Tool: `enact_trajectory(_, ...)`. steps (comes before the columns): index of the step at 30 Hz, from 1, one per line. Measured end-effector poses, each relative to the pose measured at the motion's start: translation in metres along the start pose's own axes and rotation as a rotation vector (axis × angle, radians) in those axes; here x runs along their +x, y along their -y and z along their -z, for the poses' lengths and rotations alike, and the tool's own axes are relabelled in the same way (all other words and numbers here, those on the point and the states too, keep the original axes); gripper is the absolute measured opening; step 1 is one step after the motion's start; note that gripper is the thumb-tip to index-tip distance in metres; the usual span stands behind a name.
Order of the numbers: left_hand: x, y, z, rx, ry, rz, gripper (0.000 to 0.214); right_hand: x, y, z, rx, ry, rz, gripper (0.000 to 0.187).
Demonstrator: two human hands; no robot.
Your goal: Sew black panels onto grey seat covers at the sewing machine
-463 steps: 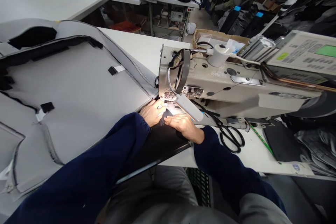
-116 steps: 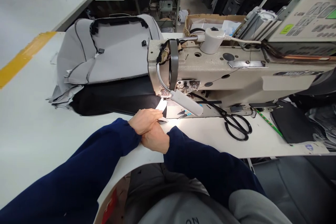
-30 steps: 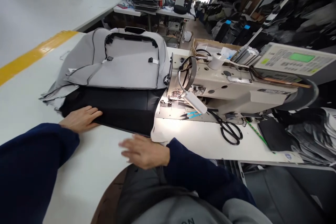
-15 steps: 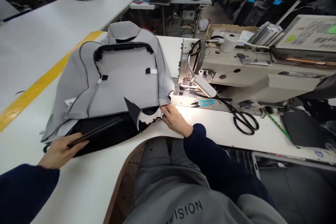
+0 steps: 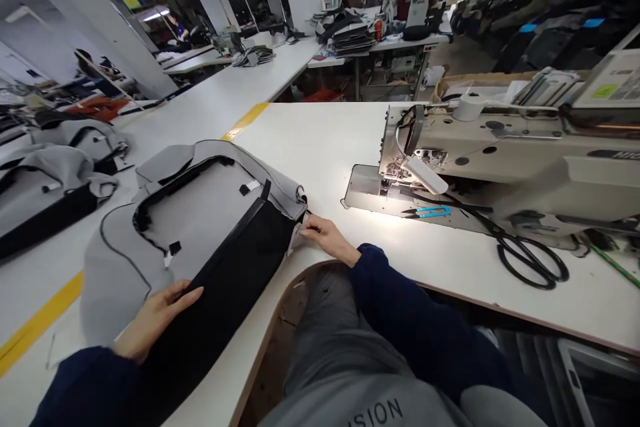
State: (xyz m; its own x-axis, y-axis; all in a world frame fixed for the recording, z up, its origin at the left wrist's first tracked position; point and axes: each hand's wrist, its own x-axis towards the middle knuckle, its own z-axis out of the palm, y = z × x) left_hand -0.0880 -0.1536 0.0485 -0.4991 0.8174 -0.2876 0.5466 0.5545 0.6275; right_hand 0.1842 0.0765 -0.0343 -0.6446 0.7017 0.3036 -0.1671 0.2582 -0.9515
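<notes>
Both hands are apart from each other and on the same piece — a grey fabric cover (image 5: 205, 203) lying on the white table (image 5: 320, 137), left of the sewing machine (image 5: 475, 163). Left hand (image 5: 153, 321) has its fingers at the long edge of the cover's black panel (image 5: 237, 280); I cannot tell whether they pinch it. Right hand (image 5: 327, 238) pinches a pale edge at the panel's corner between thumb and fingers. Beyond the right hand, a small lamp (image 5: 425, 175) lights the needle area, with blue snips (image 5: 434, 212) lying just beside it and black scissors (image 5: 533, 263) farther right. More grey covers (image 5: 37, 183) lie at the far left — past a yellow tape strip (image 5: 43, 323).
</notes>
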Motion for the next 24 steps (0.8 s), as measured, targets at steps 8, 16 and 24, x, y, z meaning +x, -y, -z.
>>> enact_trajectory(8, 0.051, -0.097, -0.030, 0.336, -0.025, -0.773, 0.044, -0.018, 0.010, -0.022, 0.069, -0.020, 0.017, 0.023)
enact_trajectory(16, 0.095, -0.187, -0.092, 0.224, 0.451, -0.914, 0.026, -0.048, 0.022, 0.020, 0.130, -0.212, -0.030, 0.035)
enact_trajectory(24, 0.103, -0.210, -0.123, -0.315, 0.665, -0.509, 0.030, -0.040, 0.018, 0.030, 0.175, -0.378, -0.060, 0.040)
